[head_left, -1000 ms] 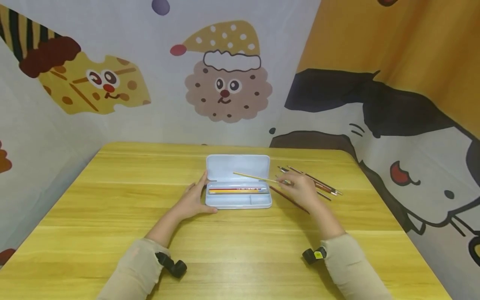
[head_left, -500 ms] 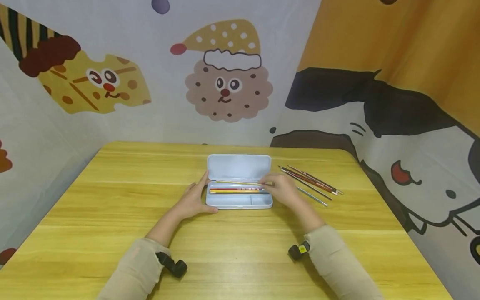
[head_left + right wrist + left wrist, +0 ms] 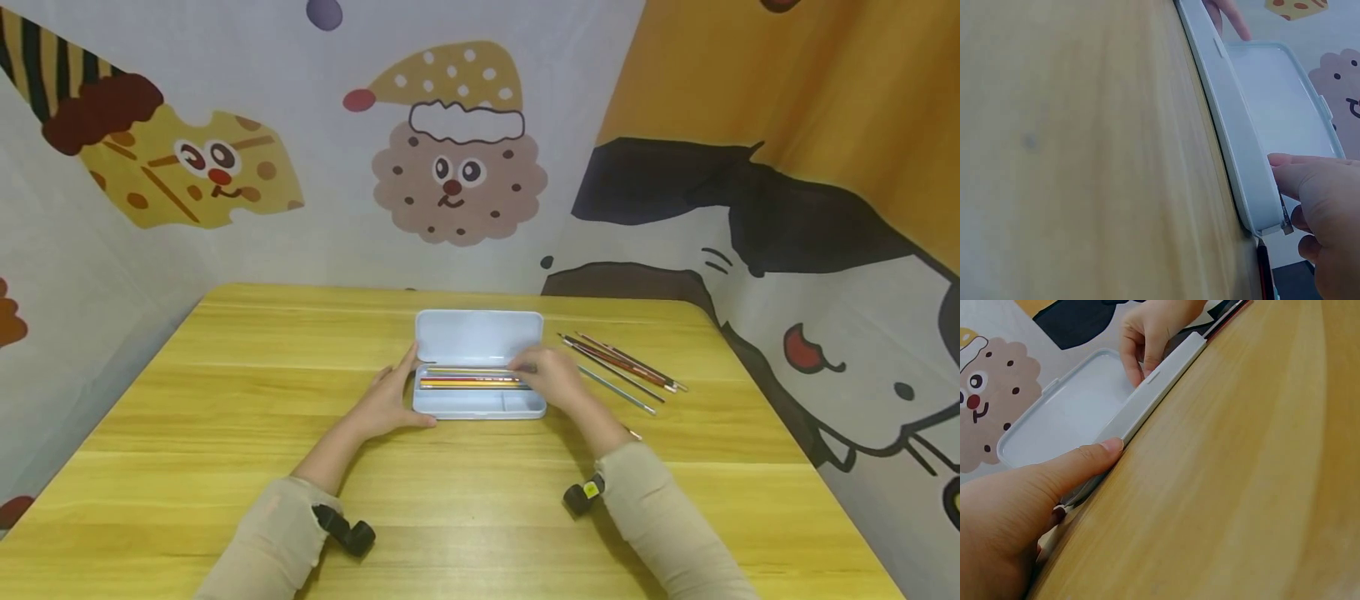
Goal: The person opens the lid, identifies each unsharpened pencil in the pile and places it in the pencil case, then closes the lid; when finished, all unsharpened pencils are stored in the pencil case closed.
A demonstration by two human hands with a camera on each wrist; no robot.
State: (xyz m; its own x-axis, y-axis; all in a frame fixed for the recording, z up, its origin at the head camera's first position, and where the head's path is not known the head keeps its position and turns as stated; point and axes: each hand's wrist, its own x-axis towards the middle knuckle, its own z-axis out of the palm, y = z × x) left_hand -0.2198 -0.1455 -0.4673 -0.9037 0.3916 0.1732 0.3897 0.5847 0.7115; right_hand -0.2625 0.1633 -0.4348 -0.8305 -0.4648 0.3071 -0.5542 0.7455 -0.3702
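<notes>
A pale blue pencil case [image 3: 459, 407] stands on the table with its lid [image 3: 480, 335] raised at the back. My left hand [image 3: 384, 405] grips the case's left end, thumb along the front wall and fingers toward the back. Over the right end, my right hand [image 3: 555, 379] pinches a yellow pencil [image 3: 465, 369], which lies low along the rear of the tray. Several red, yellow and dark pencils [image 3: 465, 383] lie lengthwise in front of it. In the right wrist view, the right fingertips [image 3: 1282, 160] are at the case's rim; part of their grip is hidden.
Right of the case, several loose pencils [image 3: 622, 367] lie slanted on the wooden table [image 3: 450, 508]. A light blue pencil [image 3: 618, 390] is nearest them, and one pencil's tip [image 3: 634, 434] shows beside the right forearm. A patterned cloth [image 3: 300, 258] hangs behind the table.
My right hand has moved left from beside the loose pencils to the case, bringing the yellow pencil down into the tray. The left hand has kept its hold.
</notes>
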